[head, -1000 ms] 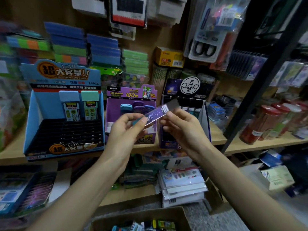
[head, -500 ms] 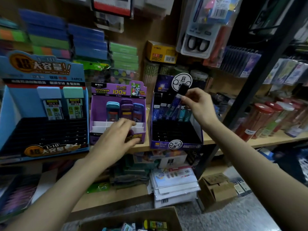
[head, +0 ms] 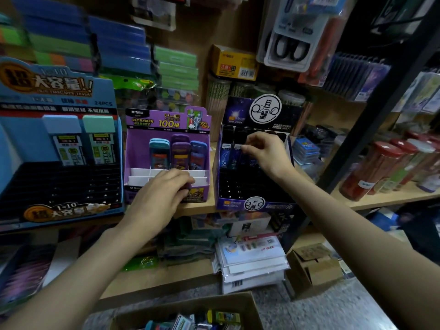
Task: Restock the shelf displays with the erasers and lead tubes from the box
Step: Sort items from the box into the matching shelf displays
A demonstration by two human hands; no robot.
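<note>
Pinching the top of a slim dark-blue plastic lead tube (head: 238, 155) with the right hand (head: 266, 151), brought down from mid-air half a second ago into the back row of the navy cardboard display box (head: 252, 202). Curling the left hand (head: 162, 196) over the front of the purple cardboard display box (head: 140, 148), contents of that grip impossible to tell. Nearly one tube restocked, seemingly; more waiting in the brown cardboard box (head: 250, 304) below.

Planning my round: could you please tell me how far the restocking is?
Done: purple display and dark display have tubes at the back. In hand: right hand pinches a lead tube in the dark display; left hand at the purple one. Left: empty front slots; box still stocked.
</note>
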